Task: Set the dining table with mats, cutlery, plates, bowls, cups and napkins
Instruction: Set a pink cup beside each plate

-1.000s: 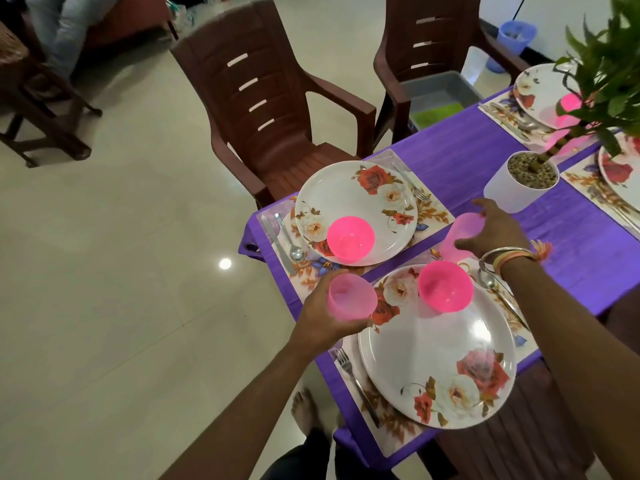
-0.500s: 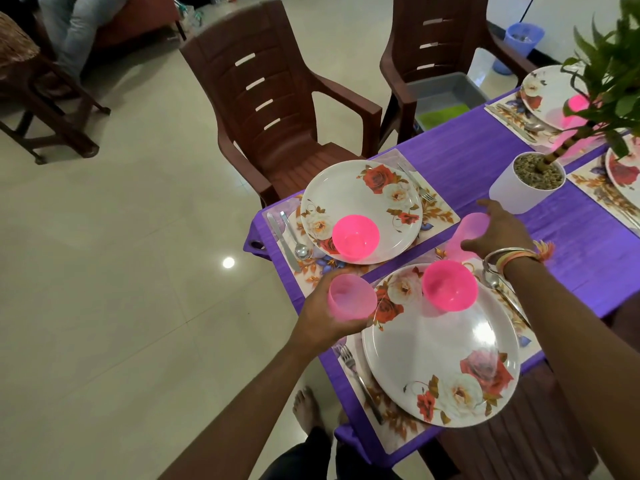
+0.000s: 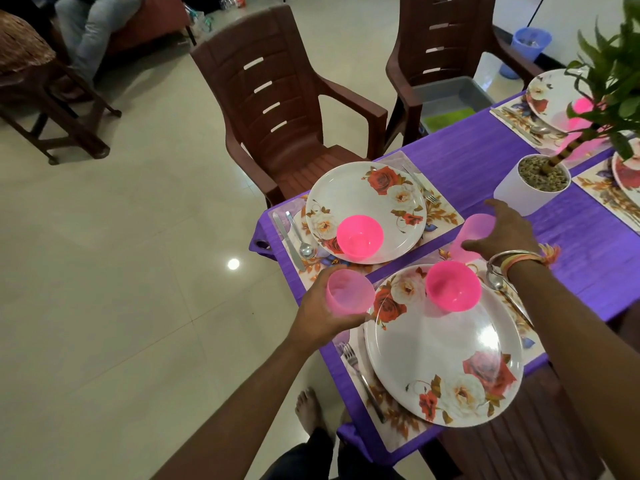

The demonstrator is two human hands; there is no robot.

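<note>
My left hand [image 3: 320,315] grips a translucent pink cup [image 3: 349,292] above the table's left edge, between the two nearest place settings. My right hand [image 3: 507,230] holds a second pink cup [image 3: 472,232] from above, on the purple cloth between the mats. The near floral plate [image 3: 446,351] carries a pink bowl [image 3: 453,285], and the far floral plate [image 3: 367,202] carries another pink bowl [image 3: 360,235]. Both plates lie on floral mats. A fork [image 3: 360,375] lies left of the near plate. A knife and spoon [image 3: 294,237] lie left of the far plate.
A white potted plant [image 3: 531,183] stands on the purple tablecloth [image 3: 478,161] just beyond my right hand. More set places lie at the far right. Two brown chairs [image 3: 284,109] stand at the table; one holds a grey tray [image 3: 450,98]. A person sits at the top left.
Hardly anything differs; the view has drifted slightly. Both hands stay where they were, each with its pink cup.
</note>
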